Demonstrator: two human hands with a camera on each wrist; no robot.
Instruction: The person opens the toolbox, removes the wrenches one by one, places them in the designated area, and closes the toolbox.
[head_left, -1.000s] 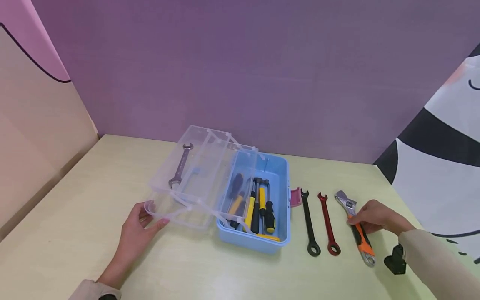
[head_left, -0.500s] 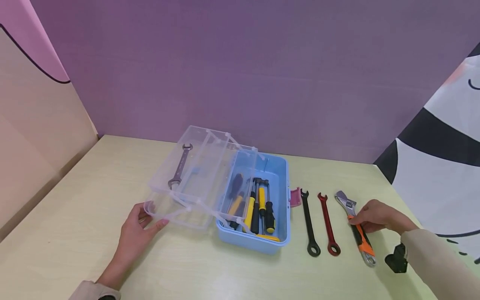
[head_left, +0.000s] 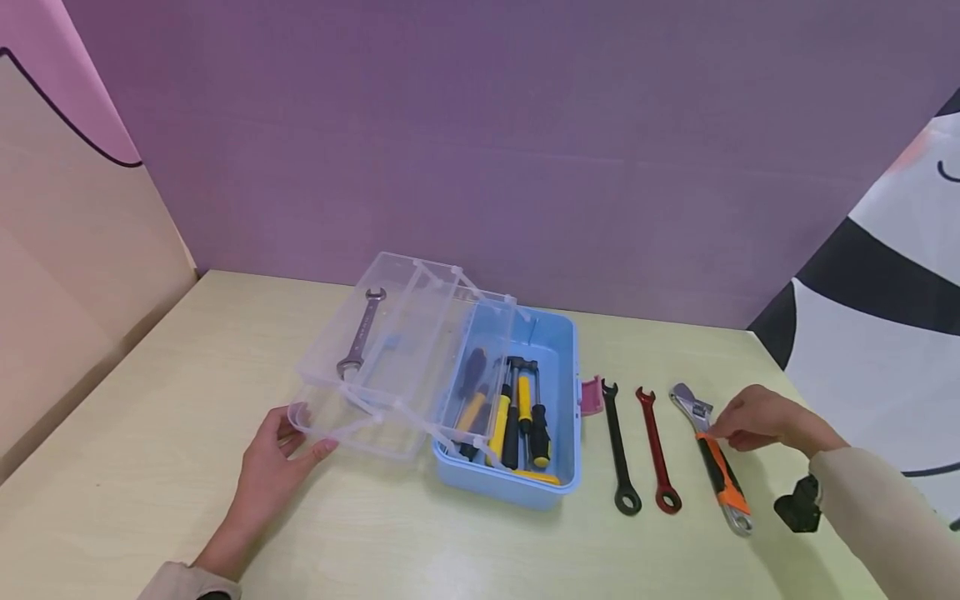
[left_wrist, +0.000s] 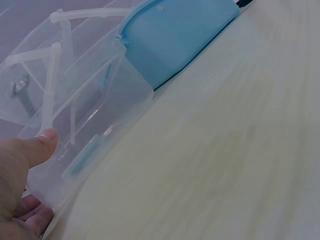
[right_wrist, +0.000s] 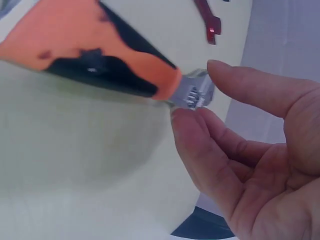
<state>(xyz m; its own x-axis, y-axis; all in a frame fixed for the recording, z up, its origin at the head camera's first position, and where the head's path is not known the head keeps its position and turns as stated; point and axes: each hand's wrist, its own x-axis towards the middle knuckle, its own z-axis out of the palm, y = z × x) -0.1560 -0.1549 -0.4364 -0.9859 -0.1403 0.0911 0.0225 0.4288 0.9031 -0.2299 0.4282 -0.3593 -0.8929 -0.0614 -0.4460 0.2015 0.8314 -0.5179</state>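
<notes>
My left hand (head_left: pixel 272 467) holds the near left corner of the clear toolbox lid (head_left: pixel 405 333), thumb at the front and fingers behind it. In the left wrist view the thumb lies over the clear plastic and the fingertips curl below. A double-ended wrench (head_left: pixel 362 333) lies in the lid. The adjustable wrench (head_left: pixel 722 475), with an orange and black grip, lies on the table at the right. My right hand (head_left: pixel 765 418) hovers by its neck, fingertips right at the edge. In the right wrist view thumb and fingers stand spread on either side of the wrench's head (right_wrist: pixel 194 95).
The blue toolbox (head_left: pixel 510 487) stands open with a hammer (head_left: pixel 525 392) and several yellow and black handled tools in it. A pink latch (head_left: pixel 592 395) juts from its right side. Beside it lie a black wrench (head_left: pixel 619 450) and a red wrench (head_left: pixel 658 450). A purple wall (head_left: pixel 480 150) closes the back.
My right hand has risen slightly and shifted right, its fingers leaving the adjustable wrench's grip. The wrench stays where it lay. My left hand and the lid have not moved.
</notes>
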